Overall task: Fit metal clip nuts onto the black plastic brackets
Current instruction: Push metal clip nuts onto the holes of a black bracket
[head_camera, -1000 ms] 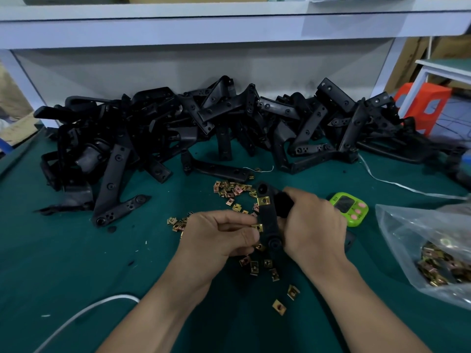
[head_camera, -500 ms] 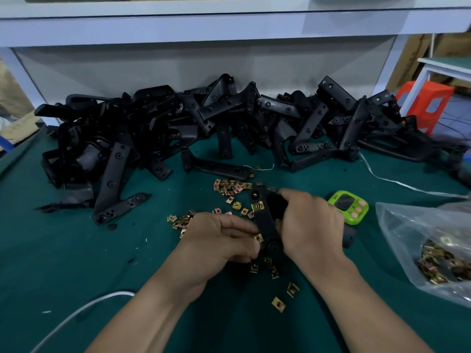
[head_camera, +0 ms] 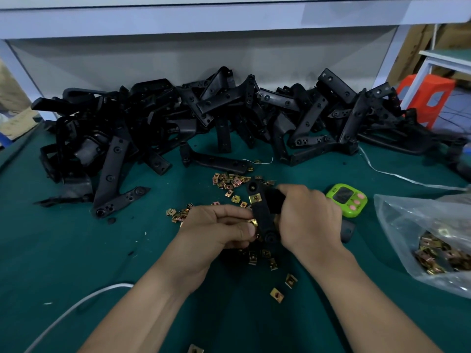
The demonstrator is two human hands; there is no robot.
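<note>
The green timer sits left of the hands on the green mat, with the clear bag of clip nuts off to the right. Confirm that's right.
Not quite. The head view shows the green timer on the green mat to the right of the hands, just beyond the right hand, not to their left. The clear bag of clip nuts is indeed off to the right.

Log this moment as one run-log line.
step: fitting second clip | right hand: holds black plastic bracket | left hand: presses brass-coloured metal clip nut onto bracket edge | fitted: one clip near top
</note>
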